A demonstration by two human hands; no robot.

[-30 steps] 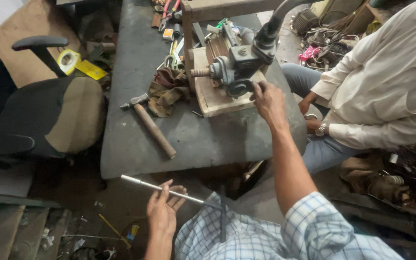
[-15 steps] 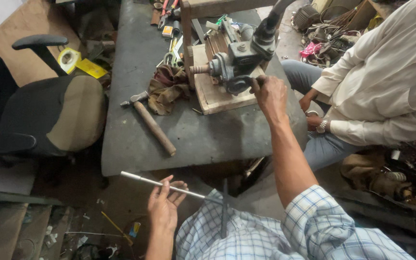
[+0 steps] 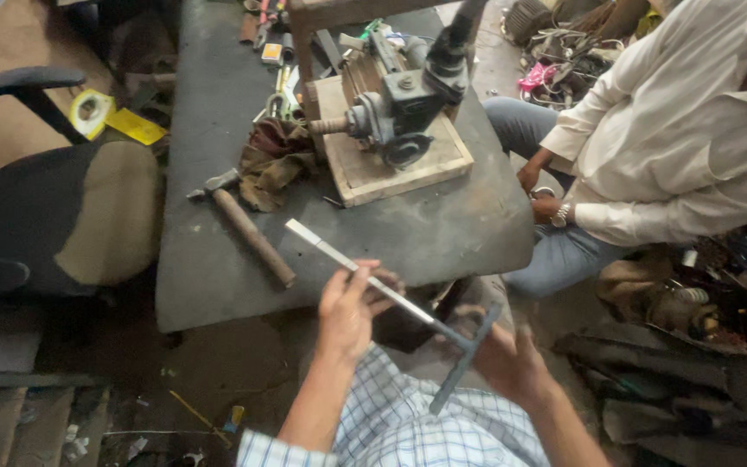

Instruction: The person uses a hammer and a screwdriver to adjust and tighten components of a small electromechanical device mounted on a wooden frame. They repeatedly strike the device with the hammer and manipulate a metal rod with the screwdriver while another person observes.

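My left hand grips the middle of a long T-handled metal rod that slants over the near edge of the dark workbench. The rod's flat bright tip points up-left toward a wooden-handled hammer. My right hand is low at the rod's dark cross handle and closes on it from behind. A grey geared machine on a wooden board stands farther up the bench, apart from both hands.
A brown rag and several small tools lie left of the machine. A black and tan office chair stands left of the bench. Another person in a white shirt sits at the right. Scrap and cables crowd the floor at right.
My right hand has left the machine and dropped back to the rod's cross handle. My left hand has swung the rod up over the bench edge.
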